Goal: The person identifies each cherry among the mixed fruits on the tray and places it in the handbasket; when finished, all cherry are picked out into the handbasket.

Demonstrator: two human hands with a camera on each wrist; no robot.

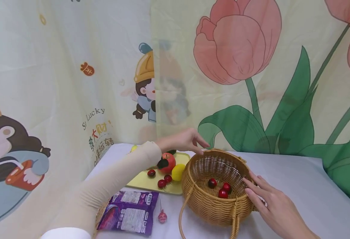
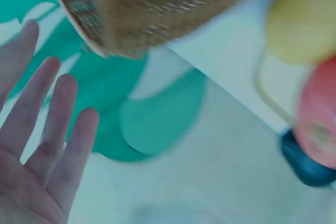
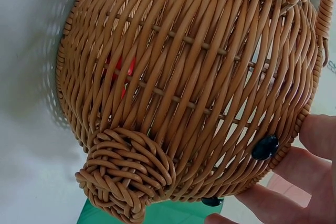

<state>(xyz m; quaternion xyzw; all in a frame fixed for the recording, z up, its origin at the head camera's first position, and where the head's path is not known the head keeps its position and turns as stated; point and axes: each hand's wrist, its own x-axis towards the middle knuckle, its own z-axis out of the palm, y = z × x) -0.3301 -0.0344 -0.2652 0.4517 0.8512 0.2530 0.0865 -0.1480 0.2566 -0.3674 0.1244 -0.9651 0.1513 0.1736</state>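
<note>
A round wicker basket [image 1: 210, 209] stands on the white table, with three dark red cherries [image 1: 223, 193] inside. My left hand [image 1: 185, 141] hovers by its far left rim, holding nothing. In the left wrist view the fingers of that hand [image 2: 50, 129] are extended and spread, apart from the blurred basket [image 2: 157, 14]. My right hand [image 1: 275, 202] rests its nearly straight fingers against the basket's right rim. The right wrist view shows the woven wall [image 3: 184, 77] up close, with a knotted wicker snout [image 3: 126, 171] and black bead eyes [image 3: 265, 147]; fingertips [image 3: 302, 166] lie along the rim.
Left of the basket is a yellow tray [image 1: 141, 181] bearing a red fruit [image 1: 170, 162], a yellow fruit [image 1: 178, 172] and several cherries [image 1: 162, 184]. Nearer lie a purple printed packet [image 1: 130, 215] and a pink wrapped lollipop [image 1: 162, 217]. The basket's handle [image 1: 182, 215] hangs in front. Printed curtains rise behind.
</note>
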